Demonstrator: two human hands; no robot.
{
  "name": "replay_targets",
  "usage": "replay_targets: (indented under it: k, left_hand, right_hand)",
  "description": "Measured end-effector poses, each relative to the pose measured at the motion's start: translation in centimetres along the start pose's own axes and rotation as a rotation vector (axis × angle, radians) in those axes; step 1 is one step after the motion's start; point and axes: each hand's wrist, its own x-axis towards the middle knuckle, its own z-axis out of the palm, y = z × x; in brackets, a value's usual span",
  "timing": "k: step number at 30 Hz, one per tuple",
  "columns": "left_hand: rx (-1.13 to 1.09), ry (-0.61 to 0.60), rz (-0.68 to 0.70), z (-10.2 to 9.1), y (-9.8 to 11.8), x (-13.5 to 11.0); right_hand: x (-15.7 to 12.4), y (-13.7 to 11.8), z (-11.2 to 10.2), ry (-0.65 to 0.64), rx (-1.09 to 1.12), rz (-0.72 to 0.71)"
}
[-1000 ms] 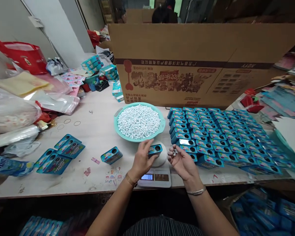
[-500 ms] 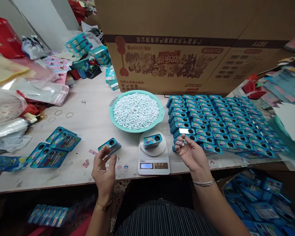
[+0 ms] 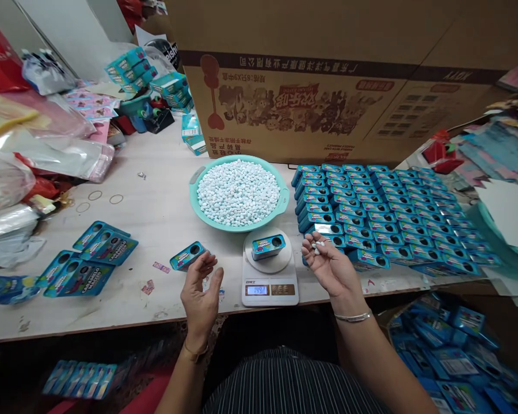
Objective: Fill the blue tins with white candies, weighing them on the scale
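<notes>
My left hand [image 3: 202, 290] is raised over the table edge with its fingers parted and nothing in it, close to a blue candy box [image 3: 187, 255] lying on the table. In my right hand [image 3: 330, 265], palm up with fingers curled, are several small white candies [image 3: 317, 246]. Between the hands stands a white kitchen scale [image 3: 270, 282] with a lit display. On its round plate rests another blue box [image 3: 268, 246] with a dark round hole in its top. Behind the scale is a turquoise bowl [image 3: 281, 201] heaped with white candies [image 3: 240, 192].
Rows of blue boxes [image 3: 384, 218] fill the table's right side. Several more blue boxes [image 3: 95, 259] lie at left. A large cardboard carton [image 3: 302, 115] walls off the back. Plastic bags [image 3: 64, 161] crowd the far left. A carton of blue boxes [image 3: 457, 345] sits below right.
My left hand has moved right, towards the scale. My right hand stays beside the scale with candies in it, its fingers slightly more open. The view has shifted a little.
</notes>
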Motion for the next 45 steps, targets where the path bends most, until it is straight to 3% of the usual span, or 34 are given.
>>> replay_targets:
  k: [3, 6, 11, 14, 20, 27, 31, 34, 40, 45]
  left_hand:
    - [0.030, -0.029, 0.027, 0.4, 0.1, 0.0]
    - [0.103, -0.107, 0.140, 1.5, 0.5, 0.2]
    - [0.221, -0.290, 0.473, 5.7, 1.8, 1.5]
    - [0.269, -0.362, 0.581, 8.2, 2.3, 2.7]
    - [0.311, -0.489, 0.571, 10.2, 2.2, 4.0]
    - [0.278, -0.486, 0.553, 10.4, 2.0, 3.8]
    - [0.290, -0.486, 0.546, 9.9, 2.2, 4.0]
    - [0.246, -0.380, 0.505, 8.0, 2.4, 4.1]
    - [0.187, -0.161, 0.312, 2.8, 2.0, 3.3]
    - [0.149, -0.102, 0.215, 1.0, 0.8, 1.6]
  right_hand:
    - [0.1, 0.3, 0.3, 0.010, 0.013, -0.002]
    - [0.3, 0.7, 1.2, 0.011, 0.033, -0.006]
    - [0.6, 1.9, 4.1, -0.121, 0.007, -0.108]
    - [0.8, 2.4, 5.8, -0.174, -0.015, -0.201]
    - [1.0, 3.1, 7.3, -0.199, -0.085, -0.348]
    - [1.1, 3.7, 7.7, -0.198, -0.124, -0.397]
    - [1.2, 2.9, 7.7, -0.202, -0.016, -0.316]
    - [1.2, 1.6, 6.9, -0.163, 0.060, -0.240]
    - [1.2, -0.6, 4.2, -0.075, 0.029, -0.295]
    - [1.4, -0.7, 2.7, -0.007, 0.018, -0.321]
